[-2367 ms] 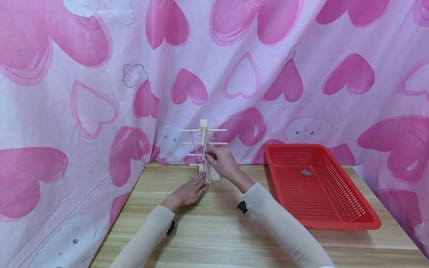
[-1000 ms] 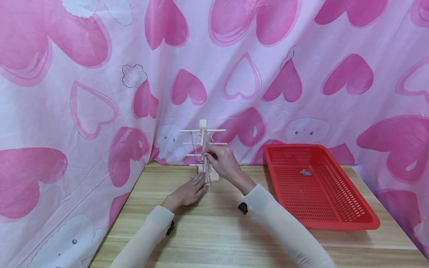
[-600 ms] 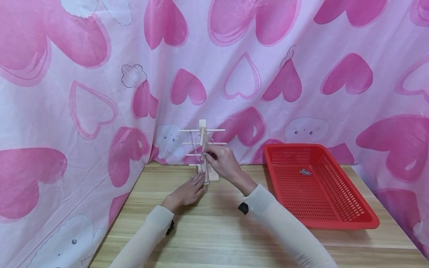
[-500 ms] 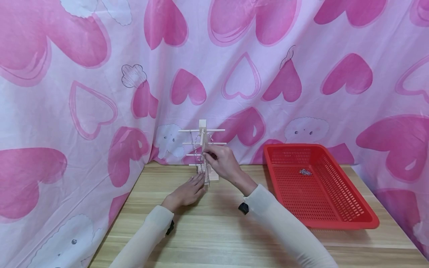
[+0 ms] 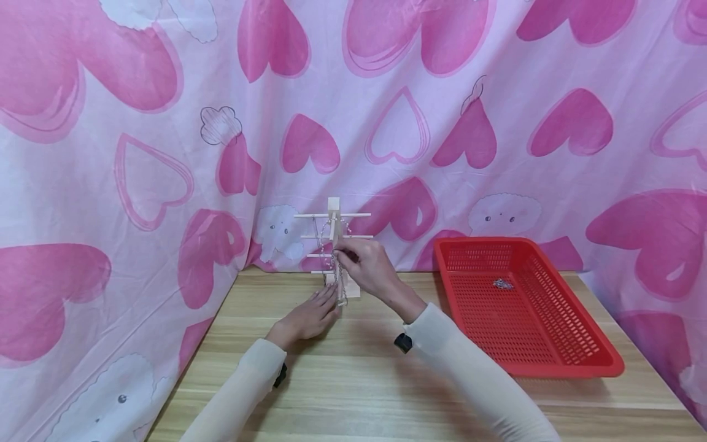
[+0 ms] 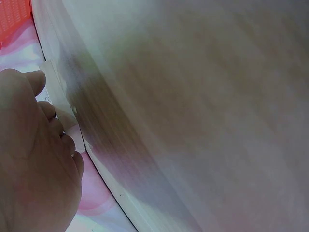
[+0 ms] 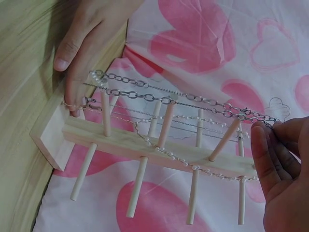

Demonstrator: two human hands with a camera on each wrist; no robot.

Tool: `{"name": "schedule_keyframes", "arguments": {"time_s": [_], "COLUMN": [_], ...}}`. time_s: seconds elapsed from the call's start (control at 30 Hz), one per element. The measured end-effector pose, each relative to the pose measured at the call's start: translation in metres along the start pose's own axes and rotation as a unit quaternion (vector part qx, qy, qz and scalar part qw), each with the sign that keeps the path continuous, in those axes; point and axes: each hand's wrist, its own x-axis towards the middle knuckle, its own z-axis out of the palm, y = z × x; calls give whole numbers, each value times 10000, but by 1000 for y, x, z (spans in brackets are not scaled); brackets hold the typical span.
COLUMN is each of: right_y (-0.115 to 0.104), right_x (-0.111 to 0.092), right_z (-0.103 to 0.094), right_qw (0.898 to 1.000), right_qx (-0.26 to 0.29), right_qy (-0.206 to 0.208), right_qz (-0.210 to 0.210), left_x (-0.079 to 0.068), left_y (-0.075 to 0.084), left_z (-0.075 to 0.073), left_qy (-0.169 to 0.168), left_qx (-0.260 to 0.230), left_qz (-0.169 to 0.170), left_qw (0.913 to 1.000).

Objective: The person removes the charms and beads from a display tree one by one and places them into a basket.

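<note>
A wooden jewelry stand (image 5: 334,204) with several pegs stands at the table's back; in the right wrist view its post (image 7: 120,146) looks sideways. My right hand (image 5: 367,264) pinches one end of a silver chain necklace (image 7: 130,94) between thumb and fingers, in front of the pegs. The necklace hangs as a long loop, with pearl-like beads at its low end. A pearl-beaded necklace (image 7: 166,153) and thin chains hang on the stand. My left hand (image 5: 309,316) rests by the stand's base (image 7: 50,133), fingers extended and touching it. The left wrist view mostly shows that palm (image 6: 34,164).
A red plastic basket (image 5: 558,372) sits on the right of the wooden table (image 5: 353,393). Inside it lies a small silvery heap (image 5: 502,283), too small to make out. A pink heart-print curtain (image 5: 458,49) stands behind and to the left.
The hanging loop of the necklace has swung slightly below my right hand. That hand has shifted very little to the left, and my left hand has stayed at the base.
</note>
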Motion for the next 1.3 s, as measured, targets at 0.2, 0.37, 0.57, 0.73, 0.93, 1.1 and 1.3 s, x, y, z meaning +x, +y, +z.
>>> {"name": "schedule_keyframes", "arguments": {"time_s": [0.2,0.37,0.57,0.73,0.93,1.1,1.3], "right_y": [1,1,2,5,9,14,19], "right_x": [1,1,2,1,1,2,2], "right_z": [-2,-8,-18,-27,-40,-53,-70], "right_qw": [10000,10000,10000,9998,9995,9993,9988], "right_qx": [-17,-76,4,-130,-242,-156,-125], "right_qy": [26,12,-13,122,210,331,444], "right_qz": [-42,36,90,121,83,52,162], "left_x": [-1,-2,-1,0,0,-2,-3], "left_y": [0,-1,-3,-6,-4,1,3], "left_z": [0,1,2,4,3,-2,-5], "left_qy": [61,78,118,110,80,55,34], "left_qx": [50,32,70,88,113,92,112], "left_qz": [78,105,160,135,117,147,166], "left_qw": [9999,9999,9998,9998,9998,9998,9998]}}
